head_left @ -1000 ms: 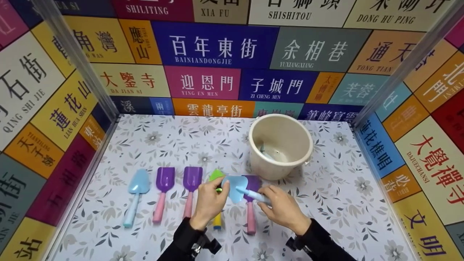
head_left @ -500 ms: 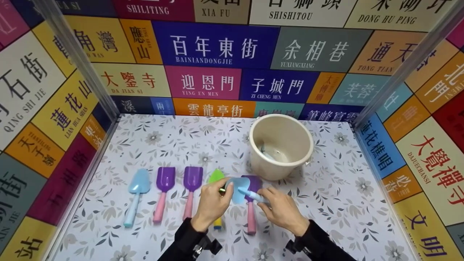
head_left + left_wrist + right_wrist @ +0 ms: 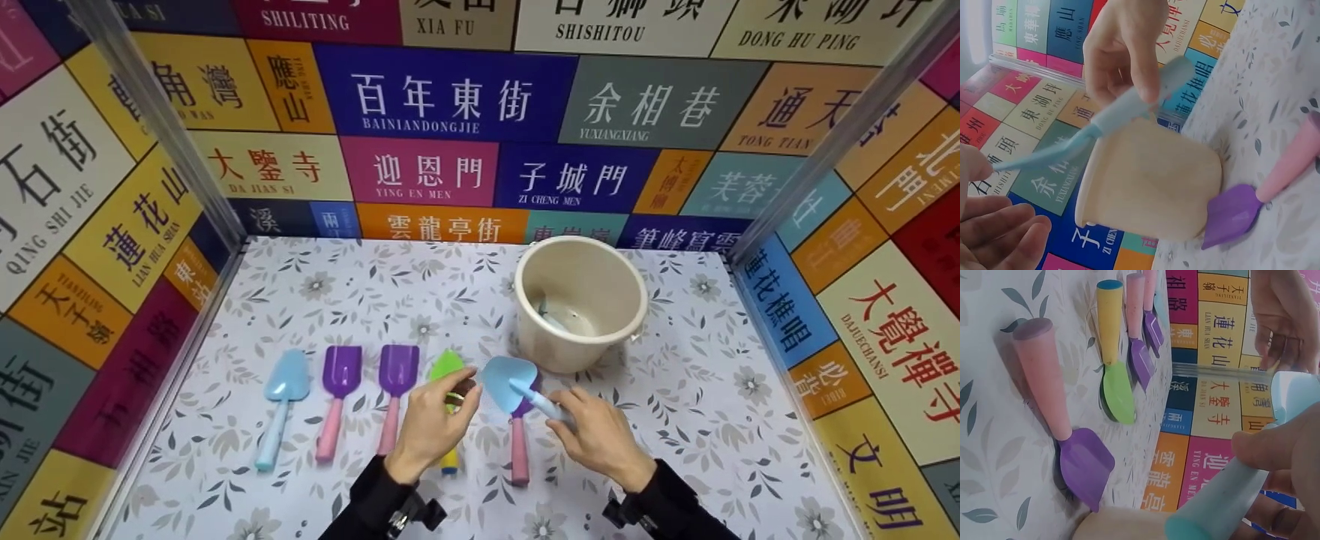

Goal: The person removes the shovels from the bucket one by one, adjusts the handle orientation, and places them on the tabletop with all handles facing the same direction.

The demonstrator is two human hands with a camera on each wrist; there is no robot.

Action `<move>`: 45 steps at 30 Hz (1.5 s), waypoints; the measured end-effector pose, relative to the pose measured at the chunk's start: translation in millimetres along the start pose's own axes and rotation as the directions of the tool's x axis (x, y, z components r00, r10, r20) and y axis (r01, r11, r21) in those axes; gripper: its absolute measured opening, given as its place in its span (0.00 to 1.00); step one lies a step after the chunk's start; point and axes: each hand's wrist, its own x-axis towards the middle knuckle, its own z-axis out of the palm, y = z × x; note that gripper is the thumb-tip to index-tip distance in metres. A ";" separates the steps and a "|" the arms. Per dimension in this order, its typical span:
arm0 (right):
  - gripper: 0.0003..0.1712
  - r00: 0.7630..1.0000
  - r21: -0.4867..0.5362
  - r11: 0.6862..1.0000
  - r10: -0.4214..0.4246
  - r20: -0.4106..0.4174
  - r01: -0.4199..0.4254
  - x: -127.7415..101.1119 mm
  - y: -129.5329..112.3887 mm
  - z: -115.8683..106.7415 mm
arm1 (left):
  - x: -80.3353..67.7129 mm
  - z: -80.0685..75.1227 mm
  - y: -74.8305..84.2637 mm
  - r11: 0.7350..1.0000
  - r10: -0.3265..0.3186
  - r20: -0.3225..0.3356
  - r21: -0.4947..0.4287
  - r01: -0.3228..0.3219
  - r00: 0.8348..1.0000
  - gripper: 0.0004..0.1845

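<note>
Pinching the blue trowel (image 3: 510, 384) by its handle with my right hand (image 3: 600, 439), I keep my left hand (image 3: 427, 427) loosely open beside its blade, holding nothing.

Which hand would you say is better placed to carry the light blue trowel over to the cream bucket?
The right hand: it already grips the light blue trowel by its handle, on the cream bucket side; the left hand holds nothing.

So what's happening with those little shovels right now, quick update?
Right hand grips the light blue shovel by its handle. Left hand open beside its blade. Purple shovel lies underneath, cream bucket just behind.
</note>
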 end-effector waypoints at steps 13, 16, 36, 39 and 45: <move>0.19 0.993 -0.020 1.000 0.003 -0.116 -0.005 -26.7 25.4 -11.1 | -32.9 -46.5 -34.3 0.932 0.056 0.078 0.354 -0.080 0.995 0.21; 0.19 0.993 -0.027 0.999 0.028 -0.119 -0.032 -32.5 30.8 -14.3 | -42.3 -59.0 -45.6 0.896 0.074 0.083 0.432 -0.103 0.994 0.23; 0.11 0.951 0.003 0.960 0.276 0.138 -0.279 -54.1 52.0 -31.4 | -76.6 -105.6 -77.1 0.794 0.093 0.075 0.596 -0.120 0.993 0.26; 0.10 0.929 0.058 0.943 0.310 0.201 -0.327 -56.3 54.2 -26.9 | -77.7 -106.1 -77.4 0.791 0.097 0.076 0.599 -0.123 0.992 0.27; 0.09 0.845 0.124 0.865 0.428 0.321 -0.486 -62.7 57.9 -10.0 | -79.8 -106.0 -77.5 0.795 0.091 0.074 0.595 -0.118 0.993 0.26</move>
